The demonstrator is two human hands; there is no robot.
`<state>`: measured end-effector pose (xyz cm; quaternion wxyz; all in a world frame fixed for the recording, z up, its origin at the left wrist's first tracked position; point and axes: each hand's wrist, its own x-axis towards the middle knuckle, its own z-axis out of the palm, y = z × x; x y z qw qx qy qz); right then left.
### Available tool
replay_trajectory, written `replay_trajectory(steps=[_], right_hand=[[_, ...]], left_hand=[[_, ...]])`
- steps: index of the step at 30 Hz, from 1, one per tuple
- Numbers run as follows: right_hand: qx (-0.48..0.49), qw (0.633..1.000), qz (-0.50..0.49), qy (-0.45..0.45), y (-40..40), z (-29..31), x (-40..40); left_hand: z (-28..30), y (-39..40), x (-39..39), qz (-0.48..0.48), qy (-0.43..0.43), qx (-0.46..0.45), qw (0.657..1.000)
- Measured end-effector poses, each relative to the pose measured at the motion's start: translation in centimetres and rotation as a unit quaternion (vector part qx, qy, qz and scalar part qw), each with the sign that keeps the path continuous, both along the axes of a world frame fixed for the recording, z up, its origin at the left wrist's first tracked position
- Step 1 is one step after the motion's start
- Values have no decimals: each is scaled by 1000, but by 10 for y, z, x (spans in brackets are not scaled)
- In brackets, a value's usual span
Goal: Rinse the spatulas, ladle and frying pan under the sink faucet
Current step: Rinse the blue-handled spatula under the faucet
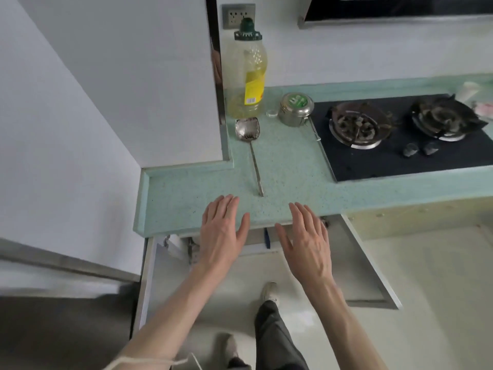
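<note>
Both hands empty, fingers straight & spread: left hand [222, 231] w/ fingertips over the countertop [186, 188] front edge, right hand [306, 239] just beside it, same pose; neither touches anything I can make out. Metal spatula [248, 129] lies flat on the counter, blade near the oil bottle [246, 73], thin handle running toward the person, its tip just ahead of the left fingertips. Looks light, stiff, all steel; prob. slick if greasy, so pinch the handle near its free end, where it lies closest. Steel tin [294, 109] & gas hob [400, 134] to the right; no sink, ladle or pan in view.
</note>
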<state>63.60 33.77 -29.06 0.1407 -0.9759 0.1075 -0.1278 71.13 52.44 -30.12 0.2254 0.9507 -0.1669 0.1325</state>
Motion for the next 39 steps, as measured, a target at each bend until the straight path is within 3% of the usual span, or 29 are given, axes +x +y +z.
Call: replay_trajectory(steps=[7, 15, 39], right_hand=[[59, 996, -34, 56, -4, -55, -43], [105, 986, -48, 120, -32, -156, -30], [179, 969, -67, 154, -79, -568, 46]], left_hand=[[-63, -7, -49, -4, 66, 3, 998], [-170, -30, -40, -3, 97, 19, 995], [-569, -94, 25, 3, 113, 57, 992]])
